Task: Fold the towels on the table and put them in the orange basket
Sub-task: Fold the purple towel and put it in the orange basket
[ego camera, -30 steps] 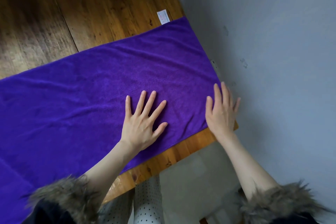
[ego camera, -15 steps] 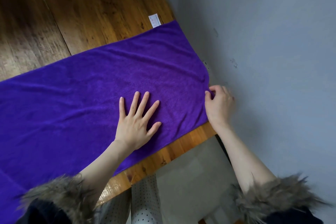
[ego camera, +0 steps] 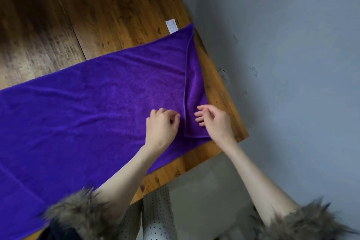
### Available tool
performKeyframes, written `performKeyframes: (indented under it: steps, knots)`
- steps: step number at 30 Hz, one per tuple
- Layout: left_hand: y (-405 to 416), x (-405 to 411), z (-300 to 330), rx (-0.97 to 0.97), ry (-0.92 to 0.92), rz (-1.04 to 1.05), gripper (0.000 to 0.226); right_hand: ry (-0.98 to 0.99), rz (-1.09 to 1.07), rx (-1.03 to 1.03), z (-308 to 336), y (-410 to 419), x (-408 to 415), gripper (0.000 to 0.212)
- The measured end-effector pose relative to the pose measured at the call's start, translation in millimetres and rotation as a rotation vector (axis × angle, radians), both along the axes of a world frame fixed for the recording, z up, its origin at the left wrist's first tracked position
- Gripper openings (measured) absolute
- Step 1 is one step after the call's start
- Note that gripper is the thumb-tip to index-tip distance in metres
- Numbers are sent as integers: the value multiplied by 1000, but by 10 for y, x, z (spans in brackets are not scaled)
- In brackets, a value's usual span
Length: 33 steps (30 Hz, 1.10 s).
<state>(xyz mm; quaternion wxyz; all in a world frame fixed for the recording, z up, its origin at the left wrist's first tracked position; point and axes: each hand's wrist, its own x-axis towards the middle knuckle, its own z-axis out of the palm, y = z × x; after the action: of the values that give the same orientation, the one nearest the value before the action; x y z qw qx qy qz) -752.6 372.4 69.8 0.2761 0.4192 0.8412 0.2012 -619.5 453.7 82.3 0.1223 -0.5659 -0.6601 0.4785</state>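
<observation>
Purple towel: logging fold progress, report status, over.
Left hand curled, fingertips on purple towel. Right hand open above the turned-over end flap. Towel otherwise flat on wooden table. No basket in view, nothing obstructing.

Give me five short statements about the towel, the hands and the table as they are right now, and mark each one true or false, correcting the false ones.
1. The large purple terry towel lies spread on the brown wooden plank table. True.
2. A narrow strip at the towel's right end is turned back over the rest. True.
3. The left hand lies flat with fingers spread wide. False: its fingers are curled at the flap's edge.
4. An orange basket stands on the table beside the towel. False: no basket is in view.
5. The right hand is over the folded strip, fingers loosely open. True.
</observation>
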Motion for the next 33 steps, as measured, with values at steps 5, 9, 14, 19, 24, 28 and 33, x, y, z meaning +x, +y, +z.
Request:
performKeyframes:
  steps: [5,9,14,19,24,28,33]
  knots:
    - [124,195,47,-115,-54,16,43,-92,22,108,72,506,-170,21]
    - [77,182,-32,-88,-4,-82,27,-127,67,227,55,841,-620,19]
    - [-61,32,-40,45,-169,-109,19,-319,117,328,72,1040,-1088,37]
    - [-68,-16,-4,50,-250,-116,18,-579,153,357,37,1088,-1249,30]
    - [-171,-135,146,66,-436,4,13,-522,128,455,166,990,-1331,21]
    - [-381,-303,332,104,-454,24,11,-395,187,480,389,749,-1436,23]
    - [-871,-695,677,151,-510,44,16,-202,279,488,751,202,-1757,21]
